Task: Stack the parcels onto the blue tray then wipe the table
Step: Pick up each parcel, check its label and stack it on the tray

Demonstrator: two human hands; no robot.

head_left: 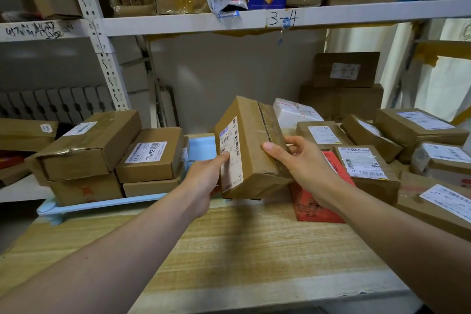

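Head view: parcels on blue tray

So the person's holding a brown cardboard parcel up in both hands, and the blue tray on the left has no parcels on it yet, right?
Not quite. The head view shows both the left hand and right hand holding the brown parcel, but the blue tray already carries stacked cardboard boxes.

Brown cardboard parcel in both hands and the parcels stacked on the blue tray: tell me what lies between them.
In the head view, only a bare stretch of the light blue plastic tray.
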